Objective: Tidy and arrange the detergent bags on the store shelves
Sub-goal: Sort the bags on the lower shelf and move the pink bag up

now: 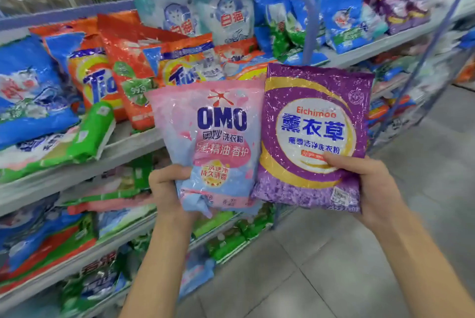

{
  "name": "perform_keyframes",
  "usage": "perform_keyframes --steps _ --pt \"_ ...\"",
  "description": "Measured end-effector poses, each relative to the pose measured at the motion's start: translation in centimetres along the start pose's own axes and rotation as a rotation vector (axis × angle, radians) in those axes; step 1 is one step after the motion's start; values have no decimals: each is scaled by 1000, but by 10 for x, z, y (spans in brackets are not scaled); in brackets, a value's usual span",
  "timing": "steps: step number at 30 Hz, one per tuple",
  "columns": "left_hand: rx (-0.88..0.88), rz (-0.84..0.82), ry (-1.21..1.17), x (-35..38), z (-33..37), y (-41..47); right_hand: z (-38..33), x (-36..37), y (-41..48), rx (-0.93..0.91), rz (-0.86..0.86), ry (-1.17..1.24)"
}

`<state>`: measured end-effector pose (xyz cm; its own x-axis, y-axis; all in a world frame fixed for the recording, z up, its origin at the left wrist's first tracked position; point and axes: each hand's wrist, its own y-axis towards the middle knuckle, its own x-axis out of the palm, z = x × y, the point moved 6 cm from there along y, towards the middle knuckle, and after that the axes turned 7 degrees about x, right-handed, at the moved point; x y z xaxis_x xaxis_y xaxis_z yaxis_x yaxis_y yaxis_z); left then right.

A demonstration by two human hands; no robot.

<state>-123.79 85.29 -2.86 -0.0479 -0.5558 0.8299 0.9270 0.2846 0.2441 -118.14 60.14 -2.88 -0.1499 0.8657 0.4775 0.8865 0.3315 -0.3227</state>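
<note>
Detergent bags, the pink bag (pixel 213 142) clutched low in the left grip (pixel 167 189) and the purple bag (pixel 313 135) in the right grip (pixel 370 184), sit mid-frame before the shelves (pixel 128 145), labels outward, likely for sorting

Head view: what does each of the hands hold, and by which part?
The left hand grips the pink OMO bag by its lower left corner; the right hand grips the purple bag by its lower right corner.
</note>
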Motion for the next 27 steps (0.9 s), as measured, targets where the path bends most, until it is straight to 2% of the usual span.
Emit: perform_keyframes --steps 1,2,3,4,5,7,8,9,11,13,17,27 --pt "-41 -20 -111 7 -15 6 -13 -17 0 -18 14 7" --pt "-41 5 -99 17 -31 11 -26 -34 0 -34 28 17" --pt "17 -27 87 33 -44 27 -38 -52 1 -48 48 24" --pt "-17 -56 186 39 -68 36 -50 -69 3 -60 66 38" --pt "-72 -2 117 42 -88 49 -61 -84 5 -71 82 46" --pt "-132 -186 -99 76 -120 64 -84 -115 12 -93 126 52" --pt "-158 -221 -91 88 -139 69 -95 -130 18 -107 145 53" --pt "-100 -186 -31 92 -153 83 -105 -144 24 -120 158 52" --pt "-120 -45 38 88 -189 113 -126 -171 40 -134 179 55" --pt "-138 -159 -16 109 -221 135 -149 -200 59 -139 219 53" --pt "-125 -9 84 127 -292 196 -203 -253 101 -162 281 36" --pt "-273 -107 66 195 -466 346 -323 -389 206 -227 379 106"
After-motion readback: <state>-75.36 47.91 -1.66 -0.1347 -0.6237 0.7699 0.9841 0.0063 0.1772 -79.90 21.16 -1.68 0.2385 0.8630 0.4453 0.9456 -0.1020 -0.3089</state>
